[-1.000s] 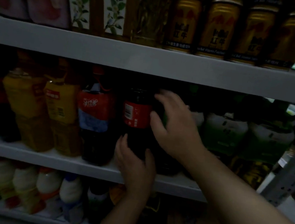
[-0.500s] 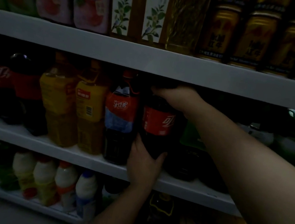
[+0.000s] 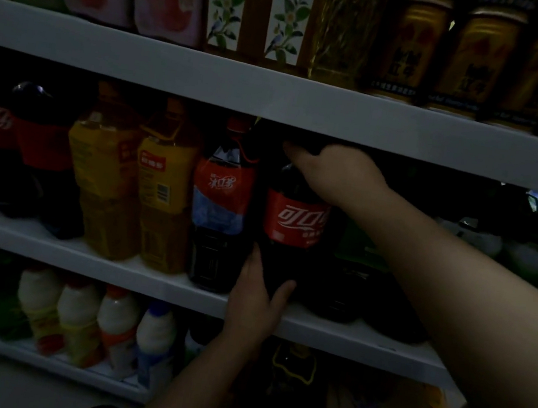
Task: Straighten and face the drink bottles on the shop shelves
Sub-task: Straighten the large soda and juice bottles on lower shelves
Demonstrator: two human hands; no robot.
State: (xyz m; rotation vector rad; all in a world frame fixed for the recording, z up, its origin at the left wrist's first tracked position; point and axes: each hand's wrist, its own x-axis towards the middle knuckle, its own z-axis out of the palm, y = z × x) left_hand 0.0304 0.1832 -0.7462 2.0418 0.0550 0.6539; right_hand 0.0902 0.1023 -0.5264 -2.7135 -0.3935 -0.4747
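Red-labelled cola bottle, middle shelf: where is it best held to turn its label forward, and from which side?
Lower body and shoulder, both from the front. The cola bottle stands roughly upright, close beside the red-and-blue-labelled bottle, with the upper shelf close above, so side and top approaches look blocked. The left hand wraps its base and the right hand its shoulder.

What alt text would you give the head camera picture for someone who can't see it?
Two bare hands hold a dark cola bottle with a red label on the middle shelf: the right hand grips its top, the left hand its base. Further left stand yellow drink bottles; gold cans line the upper shelf.
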